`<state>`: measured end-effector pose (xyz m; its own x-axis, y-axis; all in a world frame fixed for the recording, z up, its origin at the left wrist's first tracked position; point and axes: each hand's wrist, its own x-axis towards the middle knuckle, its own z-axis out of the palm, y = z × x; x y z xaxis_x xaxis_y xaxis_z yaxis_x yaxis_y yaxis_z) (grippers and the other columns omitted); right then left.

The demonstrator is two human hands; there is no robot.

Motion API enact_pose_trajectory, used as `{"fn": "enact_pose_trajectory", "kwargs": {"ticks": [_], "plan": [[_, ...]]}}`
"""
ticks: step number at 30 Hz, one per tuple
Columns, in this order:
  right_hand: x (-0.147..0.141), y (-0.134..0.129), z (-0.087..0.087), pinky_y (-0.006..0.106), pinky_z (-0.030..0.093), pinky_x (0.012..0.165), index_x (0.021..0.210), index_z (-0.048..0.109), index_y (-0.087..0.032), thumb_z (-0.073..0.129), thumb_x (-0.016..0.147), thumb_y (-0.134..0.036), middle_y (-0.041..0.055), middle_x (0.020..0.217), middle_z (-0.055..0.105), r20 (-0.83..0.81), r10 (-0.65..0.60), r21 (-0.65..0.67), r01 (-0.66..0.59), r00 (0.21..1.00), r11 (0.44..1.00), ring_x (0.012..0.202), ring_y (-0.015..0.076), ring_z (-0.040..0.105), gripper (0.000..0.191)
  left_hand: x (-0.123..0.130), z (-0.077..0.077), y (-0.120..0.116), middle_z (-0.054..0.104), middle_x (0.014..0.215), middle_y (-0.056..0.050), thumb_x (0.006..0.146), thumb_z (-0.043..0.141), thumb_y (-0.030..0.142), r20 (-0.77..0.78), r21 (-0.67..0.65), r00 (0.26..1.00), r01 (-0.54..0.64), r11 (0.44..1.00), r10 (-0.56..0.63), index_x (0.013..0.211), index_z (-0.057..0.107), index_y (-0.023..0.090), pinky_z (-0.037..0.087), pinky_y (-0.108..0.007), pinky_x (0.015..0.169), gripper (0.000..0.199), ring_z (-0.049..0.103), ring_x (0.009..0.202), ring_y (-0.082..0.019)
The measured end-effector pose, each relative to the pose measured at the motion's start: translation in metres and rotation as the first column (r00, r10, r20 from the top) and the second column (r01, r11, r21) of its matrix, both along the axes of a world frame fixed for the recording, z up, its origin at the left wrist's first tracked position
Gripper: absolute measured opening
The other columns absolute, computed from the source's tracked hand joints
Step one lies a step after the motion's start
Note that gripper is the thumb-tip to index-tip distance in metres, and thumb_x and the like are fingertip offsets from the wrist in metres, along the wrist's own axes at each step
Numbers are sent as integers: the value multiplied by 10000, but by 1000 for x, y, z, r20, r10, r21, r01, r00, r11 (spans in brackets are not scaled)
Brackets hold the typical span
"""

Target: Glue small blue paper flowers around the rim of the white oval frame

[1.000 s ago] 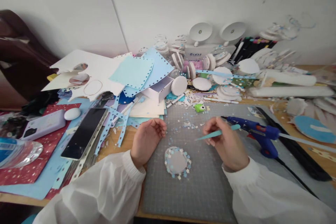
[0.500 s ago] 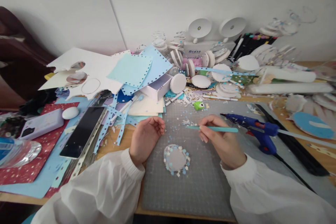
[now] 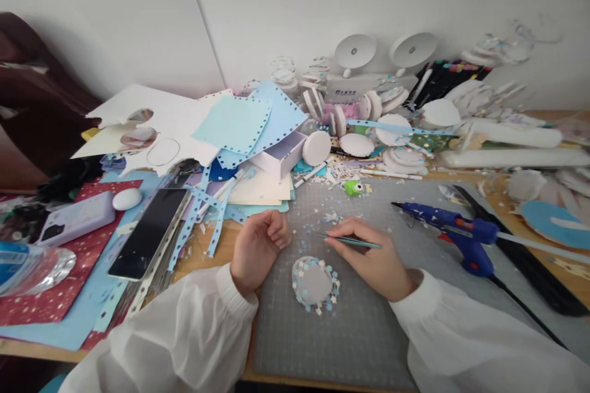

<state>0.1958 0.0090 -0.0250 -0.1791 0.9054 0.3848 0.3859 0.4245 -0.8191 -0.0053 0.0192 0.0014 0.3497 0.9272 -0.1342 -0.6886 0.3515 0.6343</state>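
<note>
Right hand (image 3: 369,255) closed in a pinch, the person holds slim teal tweezers (image 3: 357,241) between thumb and fingertips. Their narrow points lie close to tiny paper-like bits; whether they grip one is too small to tell. The left hand (image 3: 262,249), curled into a loose fist, rests at the edge of the cutting mat (image 3: 332,350), a smooth grey sheet with a fine printed grid. Between the two wrists, nearer the person, a round, pale disc (image 3: 318,282) lies flat on the mat, its matte centre plain, its rim thick with small star and flower shapes in white and light blue. Beyond it, a loose heap of star pieces (image 3: 332,217) spreads into single specks. A rounded green figure (image 3: 353,187) sits near the mat's far edge. To the right lies a glossy blue plastic glue gun (image 3: 442,218), a translucent stick (image 3: 534,244) emerging from its back, beside a long black bar (image 3: 525,255).
</note>
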Motion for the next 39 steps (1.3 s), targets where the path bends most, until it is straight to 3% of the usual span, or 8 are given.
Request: {"fn": "enact_pose_trajectory", "kwargs": {"ticks": [7, 13, 17, 20, 23, 30, 39], "plan": [[-3, -2, 0, 276, 463, 641, 757, 647, -197, 646, 778, -181, 17, 713, 648, 47, -24, 18, 23, 999, 1000, 670, 141, 590, 26, 0, -1, -2, 309, 542, 15, 877, 357, 240, -15, 20, 1000, 8, 1000, -8, 545, 392, 155, 293, -247, 546, 344, 295, 514, -116], [-1, -5, 9, 273, 499, 627, 740, 657, -204, 670, 753, -205, 18, 711, 672, -5, -97, 13, 97, 995, 995, 668, 148, 616, 19, 2, -2, -2, 332, 553, 17, 858, 405, 234, -75, 28, 997, 1, 1000, 1, 552, 420, 151, 282, -248, 551, 317, 300, 522, -112], [1, -7, 19, 269, 513, 601, 736, 659, -210, 695, 728, -195, 23, 709, 681, -99, -130, -6, 130, 986, 991, 663, 154, 625, 40, 3, -7, -3, 377, 558, 20, 837, 507, 256, -271, 71, 962, -20, 997, 39, 581, 489, 142, 276, -241, 555, 281, 328, 539, -105], [2, -9, 24, 277, 507, 600, 750, 664, -219, 702, 716, -155, 22, 710, 675, -155, -113, 37, 120, 982, 992, 659, 154, 616, 81, 4, -8, -5, 449, 571, 16, 803, 599, 288, -477, 142, 876, 1, 990, 67, 685, 609, 133, 278, -233, 556, 195, 366, 555, -104], [3, -12, 25, 280, 495, 581, 781, 672, -224, 699, 713, -121, 20, 708, 666, -181, -60, 64, 72, 982, 995, 648, 153, 606, 127, 6, -7, -8, 547, 643, -12, 768, 659, 304, -587, 229, 807, 86, 970, 67, 795, 683, 133, 310, -231, 562, 174, 428, 588, -115], [3, -18, 28, 256, 463, 553, 806, 671, -237, 687, 715, -79, 8, 707, 654, -186, -11, 83, 27, 982, 996, 644, 135, 591, 183, 6, -13, -13, 473, 608, 15, 786, 648, 315, -656, 317, 754, 232, 920, 36, 912, 667, 136, 304, -229, 525, 219, 394, 546, -101], [2, -18, 32, 272, 466, 534, 797, 671, -246, 691, 706, -95, 10, 681, 659, -135, -22, 138, 41, 991, 990, 620, 149, 592, 177, 6, -11, -13, 430, 578, 30, 774, 666, 307, -644, 313, 765, 230, 921, 28, 908, 660, 132, 288, -227, 509, 220, 365, 520, -91]]}}
